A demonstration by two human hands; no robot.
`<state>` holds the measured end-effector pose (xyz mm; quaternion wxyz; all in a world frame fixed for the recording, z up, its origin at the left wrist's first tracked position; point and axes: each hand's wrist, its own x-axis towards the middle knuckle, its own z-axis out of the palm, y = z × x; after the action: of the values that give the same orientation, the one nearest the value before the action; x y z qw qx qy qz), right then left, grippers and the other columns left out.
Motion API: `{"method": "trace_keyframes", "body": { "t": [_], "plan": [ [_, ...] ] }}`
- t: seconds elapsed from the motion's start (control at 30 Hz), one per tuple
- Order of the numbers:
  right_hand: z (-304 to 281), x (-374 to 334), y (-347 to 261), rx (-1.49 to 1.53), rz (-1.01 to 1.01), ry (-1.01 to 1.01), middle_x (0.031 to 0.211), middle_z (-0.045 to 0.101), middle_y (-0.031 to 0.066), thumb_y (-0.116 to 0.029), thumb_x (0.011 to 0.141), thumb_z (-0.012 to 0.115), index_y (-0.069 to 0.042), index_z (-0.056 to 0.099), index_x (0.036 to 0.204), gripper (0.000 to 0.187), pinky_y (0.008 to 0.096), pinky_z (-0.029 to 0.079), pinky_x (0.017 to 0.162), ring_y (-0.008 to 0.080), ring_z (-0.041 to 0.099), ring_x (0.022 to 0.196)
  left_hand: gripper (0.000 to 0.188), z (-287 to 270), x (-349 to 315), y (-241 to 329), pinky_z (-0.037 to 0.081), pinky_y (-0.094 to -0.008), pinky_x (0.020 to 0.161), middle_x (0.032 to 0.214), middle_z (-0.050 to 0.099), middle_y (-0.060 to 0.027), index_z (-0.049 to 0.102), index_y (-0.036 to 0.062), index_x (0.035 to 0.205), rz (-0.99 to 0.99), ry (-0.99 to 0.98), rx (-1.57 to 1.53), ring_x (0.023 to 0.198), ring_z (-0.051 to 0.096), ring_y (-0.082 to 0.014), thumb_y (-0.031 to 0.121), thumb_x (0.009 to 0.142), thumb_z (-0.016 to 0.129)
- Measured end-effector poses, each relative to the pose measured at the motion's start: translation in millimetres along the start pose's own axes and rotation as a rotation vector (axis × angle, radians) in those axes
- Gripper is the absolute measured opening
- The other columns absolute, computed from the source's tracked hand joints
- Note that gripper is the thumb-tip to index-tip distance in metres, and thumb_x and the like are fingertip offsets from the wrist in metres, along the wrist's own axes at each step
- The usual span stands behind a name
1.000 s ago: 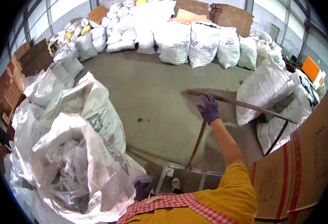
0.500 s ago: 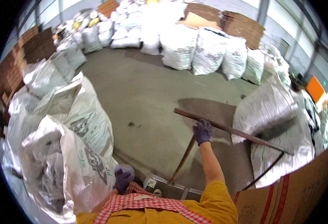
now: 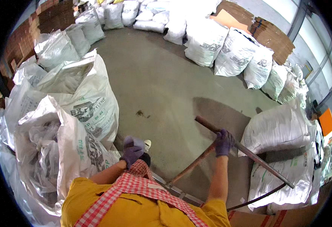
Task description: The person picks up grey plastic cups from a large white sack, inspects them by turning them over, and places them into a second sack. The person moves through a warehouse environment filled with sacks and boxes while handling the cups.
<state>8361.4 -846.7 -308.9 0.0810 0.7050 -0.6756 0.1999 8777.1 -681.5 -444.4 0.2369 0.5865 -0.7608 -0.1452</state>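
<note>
My right hand [image 3: 224, 142], in a purple glove, is closed round a brown metal push handle [image 3: 255, 159]. The bar slants from upper left to lower right. Two struts run down from it toward a low grey metal edge [image 3: 190, 198] by my apron. My left hand [image 3: 132, 154], gloved too, is closed on a pale lilac rounded object [image 3: 134, 142] whose kind does not show. Left of it stands an open white woven sack [image 3: 69, 151] with clear plastic film inside.
Full white sacks [image 3: 236, 53] line the far side, with flattened cardboard [image 3: 273, 38] behind them. Two bulging sacks [image 3: 275, 130] lie stacked at right. More sacks [image 3: 56, 51] stand at left. A pale shoe [image 3: 147, 145] shows on the grey floor [image 3: 154, 83].
My view has tilted down and turned. My left hand has come up and forward with the lilac object. The right hand keeps its grip on the handle, now lower and further right in view.
</note>
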Motion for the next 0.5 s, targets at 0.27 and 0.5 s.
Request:
{"method": "trace_keyframes", "body": {
  "t": [0.27,0.5],
  "plan": [
    [9.7,72.4,16.6,-0.128,0.358,-0.562,0.103,0.056,0.0202,-0.046,0.081,0.043,-0.003,0.054,0.102,0.050,0.0437,0.039,0.083,0.0368,0.051,0.097,0.032,98.9,152.0,-81.7,0.042,-0.0326,0.083,0.100,0.060,-0.0100,0.059,0.0079,0.100,-0.341,-0.375,-0.471,0.093,0.055,-0.0236,0.032,0.080,0.053],
    [61.6,73.3,85.0,-0.204,0.698,-0.982,0.100,0.058,0.0186,-0.041,0.077,0.051,-0.006,0.058,0.102,0.043,0.0421,0.043,0.081,0.0344,0.055,0.093,0.034,39.7,272.0,-176.5,0.041,-0.0333,0.086,0.102,0.061,-0.0084,0.059,0.0076,0.104,-0.319,-0.521,-0.670,0.097,0.055,-0.0240,0.031,0.079,0.054]
  ]
}}
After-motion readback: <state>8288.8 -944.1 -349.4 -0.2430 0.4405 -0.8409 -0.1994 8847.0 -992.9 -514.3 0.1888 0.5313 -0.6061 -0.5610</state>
